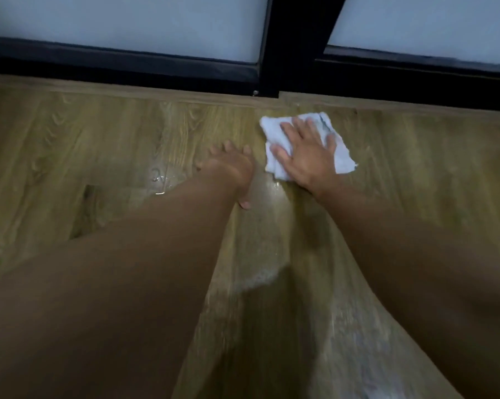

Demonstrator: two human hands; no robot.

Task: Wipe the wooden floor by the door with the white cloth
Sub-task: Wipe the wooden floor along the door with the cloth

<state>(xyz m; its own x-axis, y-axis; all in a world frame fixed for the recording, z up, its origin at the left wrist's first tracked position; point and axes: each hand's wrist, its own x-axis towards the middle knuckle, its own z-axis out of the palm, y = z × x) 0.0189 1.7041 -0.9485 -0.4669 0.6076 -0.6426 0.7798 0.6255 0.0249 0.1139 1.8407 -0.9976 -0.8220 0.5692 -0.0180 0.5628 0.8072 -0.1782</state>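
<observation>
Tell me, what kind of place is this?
Probably a room indoors, right by a sliding door: wooden floor, black door frame with frosted glass, and a right hand wiping with a white cloth.

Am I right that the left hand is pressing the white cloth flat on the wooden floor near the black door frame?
Not quite: the head view shows the right hand pressing the white cloth flat; the left hand rests bare on the wooden floor near the black door frame.

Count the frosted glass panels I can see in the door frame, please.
2. One glass panel fills the upper left, left of the black upright. The other glass panel is at upper right. Both run off the picture, so more may lie beyond.
</observation>
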